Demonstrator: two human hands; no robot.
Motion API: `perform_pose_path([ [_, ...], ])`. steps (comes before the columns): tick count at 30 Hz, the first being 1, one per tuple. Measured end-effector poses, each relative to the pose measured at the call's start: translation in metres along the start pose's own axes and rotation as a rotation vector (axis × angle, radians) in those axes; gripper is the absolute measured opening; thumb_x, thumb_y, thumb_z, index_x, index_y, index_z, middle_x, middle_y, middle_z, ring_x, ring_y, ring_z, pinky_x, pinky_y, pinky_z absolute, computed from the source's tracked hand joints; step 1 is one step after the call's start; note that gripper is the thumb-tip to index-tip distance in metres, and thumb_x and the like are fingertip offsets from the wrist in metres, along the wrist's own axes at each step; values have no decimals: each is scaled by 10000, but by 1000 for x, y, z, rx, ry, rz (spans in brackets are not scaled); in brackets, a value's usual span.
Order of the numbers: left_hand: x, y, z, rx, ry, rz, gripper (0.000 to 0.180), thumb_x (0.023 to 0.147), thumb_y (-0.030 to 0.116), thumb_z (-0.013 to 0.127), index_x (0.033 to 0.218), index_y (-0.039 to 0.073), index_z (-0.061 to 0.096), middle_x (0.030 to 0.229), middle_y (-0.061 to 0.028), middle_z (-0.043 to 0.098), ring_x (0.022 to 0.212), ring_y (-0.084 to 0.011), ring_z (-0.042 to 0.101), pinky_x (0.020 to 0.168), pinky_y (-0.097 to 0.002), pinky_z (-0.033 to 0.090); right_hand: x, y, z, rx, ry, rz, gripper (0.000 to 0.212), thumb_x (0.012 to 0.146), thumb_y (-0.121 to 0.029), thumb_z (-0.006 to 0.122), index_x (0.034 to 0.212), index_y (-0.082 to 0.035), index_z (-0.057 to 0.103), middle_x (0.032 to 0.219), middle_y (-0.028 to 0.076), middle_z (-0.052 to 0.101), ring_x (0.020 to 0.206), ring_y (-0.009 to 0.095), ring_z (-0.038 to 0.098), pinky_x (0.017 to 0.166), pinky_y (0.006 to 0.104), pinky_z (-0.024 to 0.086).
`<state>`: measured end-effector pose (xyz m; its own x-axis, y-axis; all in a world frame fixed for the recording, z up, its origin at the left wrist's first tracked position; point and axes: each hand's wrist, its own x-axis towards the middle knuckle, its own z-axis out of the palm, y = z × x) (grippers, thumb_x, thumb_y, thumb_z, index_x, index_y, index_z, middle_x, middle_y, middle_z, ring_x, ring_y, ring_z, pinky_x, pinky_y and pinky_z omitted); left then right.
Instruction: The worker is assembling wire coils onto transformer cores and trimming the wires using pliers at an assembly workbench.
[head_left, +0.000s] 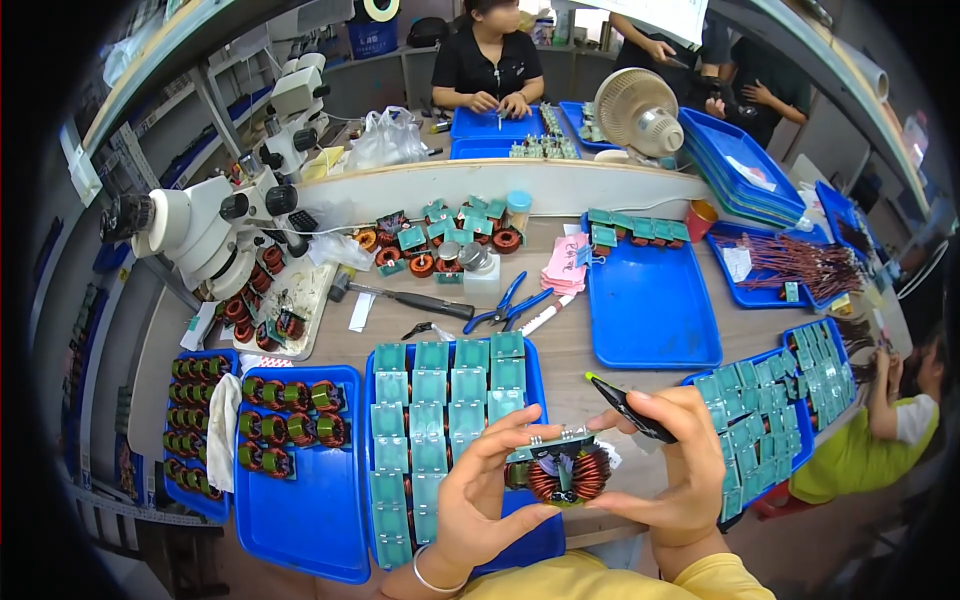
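My left hand (483,503) grips the left side of a copper-wound toroid coil (568,474) on a small circuit board, thumb below and fingers along the board's top edge. On the other side my right hand (683,468) has its thumb and fingertips at the coil too. A black pen-like tool (632,408) with a yellow-green end is tucked in the right hand's fingers and points up and left. Under and beside the left hand is a blue tray (535,375) with rows of green boards (428,420).
Trays of coils (290,415) stand at left, a tray of boards (755,420) at right. A blue tray (655,310), pliers (505,305), hammer (410,297), loose coils (440,240) and microscope (195,235) lie beyond. Co-workers (490,60) sit and stand around.
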<state>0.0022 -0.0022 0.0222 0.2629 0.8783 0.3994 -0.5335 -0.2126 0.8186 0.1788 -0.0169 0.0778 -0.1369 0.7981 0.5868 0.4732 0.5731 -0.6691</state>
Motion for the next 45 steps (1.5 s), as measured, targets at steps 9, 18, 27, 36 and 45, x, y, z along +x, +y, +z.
perform_pose_path([
  [9,5,-5,-2,206,-112,-75,573,638,-1,738,1155,10,491,1256,-146,467,1276,-292,315,1041,-416,259,-5,-8,-6,-155,23,-61,776,520,-270,859,1154,-49,470,975,86,488,825,197,592,683,281,426],
  [18,3,-11,-3,144,-139,-87,601,645,-16,728,1193,20,484,1263,-143,445,1256,-285,342,1037,-394,275,-3,-9,-6,-197,29,-150,776,524,-276,859,1154,-47,468,964,85,516,820,188,589,686,274,420],
  [27,2,-14,-2,87,-148,-112,615,672,32,744,1224,26,471,1264,-149,428,1231,-275,375,1025,-378,303,-5,-7,-8,-161,37,-53,819,509,-263,863,1187,-30,466,984,93,503,826,198,600,726,284,421],
  [36,11,9,11,851,-19,146,648,587,157,812,1172,128,535,1280,-113,377,1244,-334,312,1013,-448,287,13,-6,-7,-53,-47,143,781,572,-98,802,1253,-4,431,1072,147,508,959,273,539,812,337,458],
  [45,-4,16,10,1346,-81,340,515,542,193,817,1022,221,632,1248,-60,401,1264,-362,250,1027,-520,217,13,-4,4,124,-103,163,773,559,-67,811,1241,-6,454,1023,121,483,866,174,552,744,283,469],
])
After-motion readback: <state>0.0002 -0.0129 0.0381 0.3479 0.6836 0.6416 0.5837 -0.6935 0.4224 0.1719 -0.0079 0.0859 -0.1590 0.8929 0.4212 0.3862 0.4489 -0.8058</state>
